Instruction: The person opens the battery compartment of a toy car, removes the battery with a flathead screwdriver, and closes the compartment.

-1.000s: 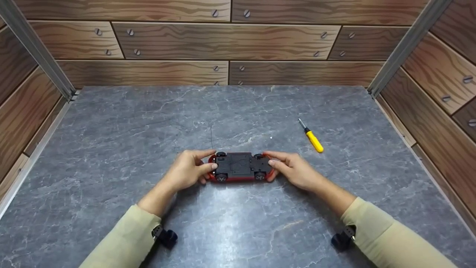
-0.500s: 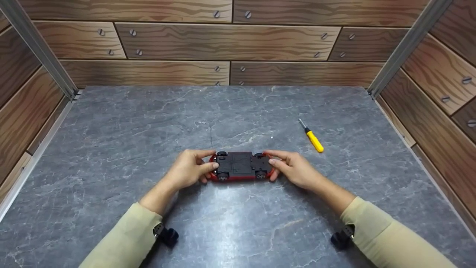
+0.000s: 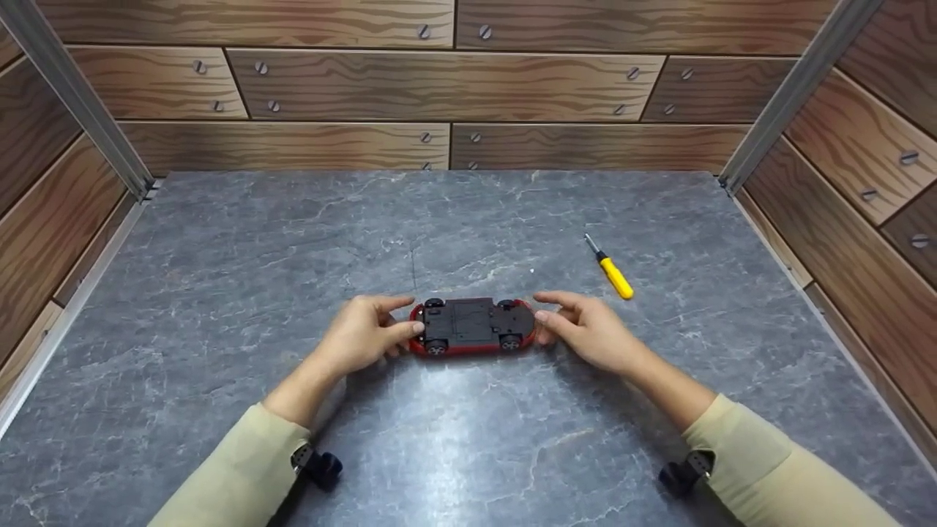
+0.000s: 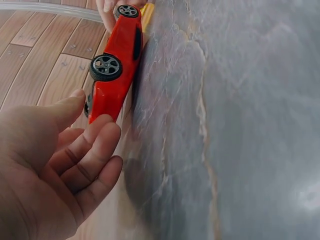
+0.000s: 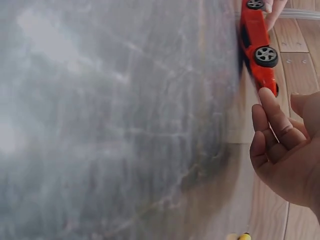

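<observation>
Resting wheels-up btwn L hand point(image 3: 362, 333) and R hand point(image 3: 591, 333), red toy car point(image 3: 468, 324) could rock or spin on its roof if one side nudges harder; both hands' fingers loosely spread, w/o a grip. Yellow-handled screwdriver point(image 3: 614, 276) beyond R hand might roll if bumped.

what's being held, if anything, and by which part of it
It cannot be told whether the upturned red toy car is held; the left hand and right hand are at its opposite ends.
</observation>
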`<state>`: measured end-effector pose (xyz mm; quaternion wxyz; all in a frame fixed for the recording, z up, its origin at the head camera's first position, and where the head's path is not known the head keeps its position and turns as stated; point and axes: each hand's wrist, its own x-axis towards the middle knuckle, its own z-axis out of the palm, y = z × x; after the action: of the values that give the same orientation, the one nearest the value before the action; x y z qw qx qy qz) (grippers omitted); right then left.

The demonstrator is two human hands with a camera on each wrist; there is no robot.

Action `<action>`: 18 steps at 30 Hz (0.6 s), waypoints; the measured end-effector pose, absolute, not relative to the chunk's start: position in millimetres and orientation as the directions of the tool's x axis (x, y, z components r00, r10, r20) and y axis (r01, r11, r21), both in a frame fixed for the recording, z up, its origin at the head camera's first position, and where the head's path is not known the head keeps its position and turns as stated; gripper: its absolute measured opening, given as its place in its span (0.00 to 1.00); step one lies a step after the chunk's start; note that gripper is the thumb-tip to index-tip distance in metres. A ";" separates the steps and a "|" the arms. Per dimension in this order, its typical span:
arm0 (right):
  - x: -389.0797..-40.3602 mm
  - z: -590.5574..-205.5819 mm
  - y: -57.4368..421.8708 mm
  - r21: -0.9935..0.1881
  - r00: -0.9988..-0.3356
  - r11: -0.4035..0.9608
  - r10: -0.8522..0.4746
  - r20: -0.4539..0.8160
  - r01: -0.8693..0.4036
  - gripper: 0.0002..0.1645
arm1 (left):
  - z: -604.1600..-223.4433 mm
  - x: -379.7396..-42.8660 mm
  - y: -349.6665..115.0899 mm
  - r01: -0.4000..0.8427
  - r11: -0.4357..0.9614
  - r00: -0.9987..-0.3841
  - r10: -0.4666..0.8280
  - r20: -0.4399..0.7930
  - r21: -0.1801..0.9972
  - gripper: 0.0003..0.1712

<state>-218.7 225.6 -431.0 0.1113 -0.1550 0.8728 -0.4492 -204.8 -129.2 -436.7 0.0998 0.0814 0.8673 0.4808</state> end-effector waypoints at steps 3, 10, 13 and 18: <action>-213.3 -425.7 225.7 -0.811 -0.936 0.554 -0.352 -0.022 -0.189 0.28 | -434.0 -201.6 -133.8 0.117 0.572 -0.973 0.228 -0.021 0.812 0.34; -198.2 -417.8 220.2 -0.670 -0.917 0.636 -0.352 0.190 -0.383 0.24 | -430.5 -192.4 -143.6 0.380 0.644 -0.923 0.313 0.225 0.663 0.31; -190.2 -417.1 216.6 -0.579 -0.885 0.672 -0.396 0.246 -0.462 0.26 | -431.0 -189.7 -146.1 0.477 0.680 -0.879 0.384 0.284 0.556 0.32; -177.2 -417.2 211.0 -0.473 -0.853 0.713 -0.472 0.223 -0.518 0.32 | -432.8 -185.5 -147.5 0.554 0.710 -0.832 0.488 0.264 0.435 0.37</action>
<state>-177.2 211.0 -417.2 -0.0429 -0.2675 0.9244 -0.2685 -185.5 -147.5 -432.8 -0.0646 0.2823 0.9223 0.2559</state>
